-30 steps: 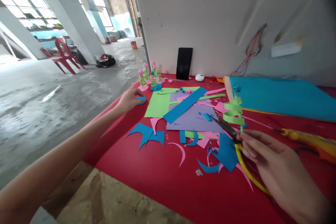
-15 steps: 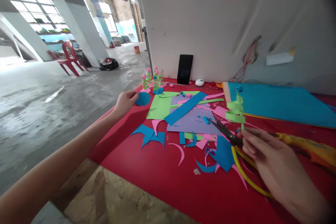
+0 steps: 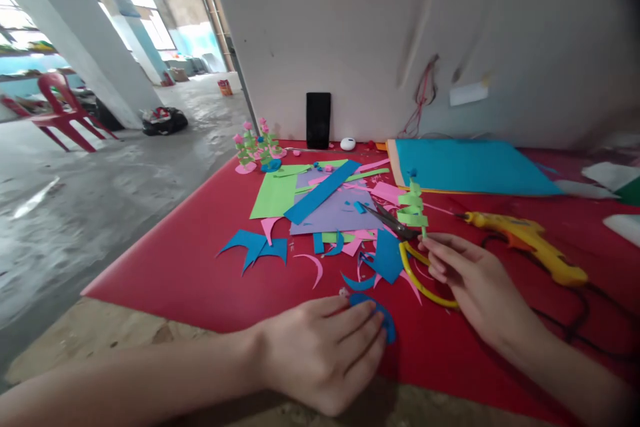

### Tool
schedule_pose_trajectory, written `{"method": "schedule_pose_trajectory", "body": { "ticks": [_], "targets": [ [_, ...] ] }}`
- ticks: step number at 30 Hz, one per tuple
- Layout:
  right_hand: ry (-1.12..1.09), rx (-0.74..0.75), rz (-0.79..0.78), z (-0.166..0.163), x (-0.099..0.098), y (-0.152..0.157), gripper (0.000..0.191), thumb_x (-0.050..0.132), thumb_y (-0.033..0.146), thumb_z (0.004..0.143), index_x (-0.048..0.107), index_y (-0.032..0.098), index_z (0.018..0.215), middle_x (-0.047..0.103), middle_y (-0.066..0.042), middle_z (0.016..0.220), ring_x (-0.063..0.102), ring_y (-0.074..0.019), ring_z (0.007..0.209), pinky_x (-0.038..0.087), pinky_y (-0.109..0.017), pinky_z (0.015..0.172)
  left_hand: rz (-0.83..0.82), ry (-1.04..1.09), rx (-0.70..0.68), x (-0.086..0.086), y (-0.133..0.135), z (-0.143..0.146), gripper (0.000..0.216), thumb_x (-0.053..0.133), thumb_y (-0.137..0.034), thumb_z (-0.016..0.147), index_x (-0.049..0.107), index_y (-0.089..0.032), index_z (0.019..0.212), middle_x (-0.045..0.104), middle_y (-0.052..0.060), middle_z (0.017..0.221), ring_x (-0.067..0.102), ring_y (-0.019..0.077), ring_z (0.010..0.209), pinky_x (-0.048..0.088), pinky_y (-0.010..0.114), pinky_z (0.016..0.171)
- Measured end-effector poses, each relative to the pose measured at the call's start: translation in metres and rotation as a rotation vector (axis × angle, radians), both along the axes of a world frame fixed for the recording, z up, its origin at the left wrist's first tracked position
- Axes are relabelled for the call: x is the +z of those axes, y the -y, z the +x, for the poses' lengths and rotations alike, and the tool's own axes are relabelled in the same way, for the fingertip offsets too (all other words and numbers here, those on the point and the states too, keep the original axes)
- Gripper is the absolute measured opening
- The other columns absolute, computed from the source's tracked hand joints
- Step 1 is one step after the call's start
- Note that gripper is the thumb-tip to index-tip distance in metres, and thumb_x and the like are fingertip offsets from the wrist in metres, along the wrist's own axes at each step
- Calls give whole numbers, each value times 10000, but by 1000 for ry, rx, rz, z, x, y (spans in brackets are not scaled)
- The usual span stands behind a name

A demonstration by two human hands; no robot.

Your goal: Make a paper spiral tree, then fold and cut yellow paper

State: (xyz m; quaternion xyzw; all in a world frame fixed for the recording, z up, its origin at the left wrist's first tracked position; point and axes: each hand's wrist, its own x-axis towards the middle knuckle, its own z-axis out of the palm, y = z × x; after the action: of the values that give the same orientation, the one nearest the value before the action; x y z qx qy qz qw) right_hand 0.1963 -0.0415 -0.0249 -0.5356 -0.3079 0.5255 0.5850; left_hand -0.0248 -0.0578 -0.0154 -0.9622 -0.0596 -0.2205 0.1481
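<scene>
Seen from the head camera, a person's left hand grips a blue paper disc beneath curled fingers near the front edge of a red table. The right hand pinches the stem of a green paper flower, blue-topped and upright, above yellow-handled scissors. A yellow glue gun lies to its right; finished paper flowers stand at the table's far left corner.
</scene>
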Motion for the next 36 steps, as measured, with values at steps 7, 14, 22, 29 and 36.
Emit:
{"method": "schedule_pose_trajectory", "body": {
  "ticks": [7,14,22,29,36],
  "targets": [
    [20,79,-86,-1,-7,14,279,724,317,573,633,152,779,585,-21,692,513,-87,631,418,-197,601,-523,-5,122,-6,-15,21,303,382,-303,881,599,-135,754,666,61,776,607,141,792,496,242,714],
    [114,67,29,2,-18,10,246,683,342,633,623,173,802,578,-4,690,523,-93,671,415,-202,641,-629,-250,141,-9,-47,16,372,295,-268,913,356,-215,1276,387,16,1349,304,157,1261,196,372,1074],
    [167,52,122,-4,-21,2,225,669,332,652,609,160,783,540,4,609,494,-89,600,406,-207,576,-680,-297,148,-16,-64,17,415,258,-307,918,306,-200,1316,305,-11,1393,205,119,1303,146,308,1097],
    [175,21,142,-2,-25,-22,222,674,330,650,612,167,788,541,15,596,485,-73,577,387,-189,558,-634,-250,156,-17,-82,20,392,279,-282,912,369,-176,1278,345,44,1373,257,149,1285,213,338,1079],
    [68,-22,110,-1,-18,-28,214,698,310,617,621,174,762,523,20,619,466,-64,580,385,-180,559,-505,-301,-34,1,-31,18,581,492,-446,788,395,-102,1245,463,126,1274,400,240,1193,292,392,1040]
  ]
}}
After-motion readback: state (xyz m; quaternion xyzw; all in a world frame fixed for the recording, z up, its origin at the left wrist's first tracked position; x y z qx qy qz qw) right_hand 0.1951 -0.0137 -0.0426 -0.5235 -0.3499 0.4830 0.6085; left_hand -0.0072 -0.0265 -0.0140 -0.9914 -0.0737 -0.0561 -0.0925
